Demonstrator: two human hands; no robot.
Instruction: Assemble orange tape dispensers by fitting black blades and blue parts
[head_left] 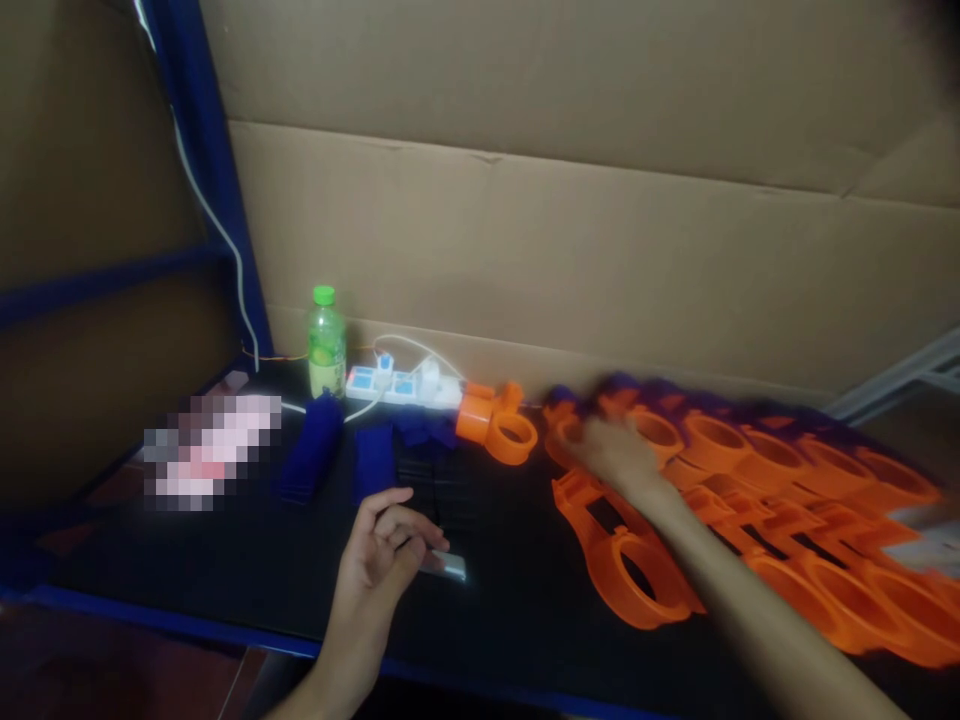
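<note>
My left hand [388, 548] hovers over the front middle of the black table with its fingers curled. A small, flat, silvery-white piece [451, 567] sticks out to the right from between its thumb and fingertips; its kind is not clear. My right hand [616, 452] reaches to the back row of orange ring-shaped plastic parts and touches or covers one of them. Motion blur smears its fingers, so I cannot tell whether they grip it. Below my right wrist lies a larger orange part with a round ring [646, 590].
More orange parts [780, 452] fill the table's right side in rows. A single orange piece [511, 436] lies beside a white power strip [405, 385] with cables. Farther left are a green-capped bottle [326, 345] and blue strips [311, 450]. Cardboard [525, 230] walls the back.
</note>
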